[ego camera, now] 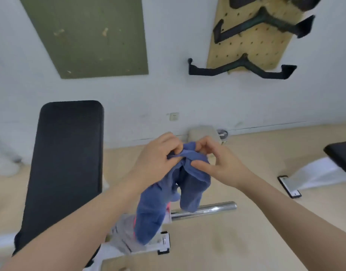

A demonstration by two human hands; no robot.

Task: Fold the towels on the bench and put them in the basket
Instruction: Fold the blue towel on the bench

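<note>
Towel, blue (168, 194): held in the air above the near end of the counter (68, 163), bunched at the top and hanging in two loose lobes. Left hand (158, 159) grips the top edge with curled fingers; right hand (221, 163) pinches the same edge, touching it just beside the left. Grey cloth with pink stripe (125, 233): lies below the towel. Chrome bar (207, 209): behind the towel's lower end.

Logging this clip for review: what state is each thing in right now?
Blue towel: lifted, bunched, hanging unfolded from both hands.
Left hand: pinches the towel's top edge.
Right hand: pinches the towel's top edge.
Grey towel: crumpled on the bench frame.
Bench pad: bare.
</note>
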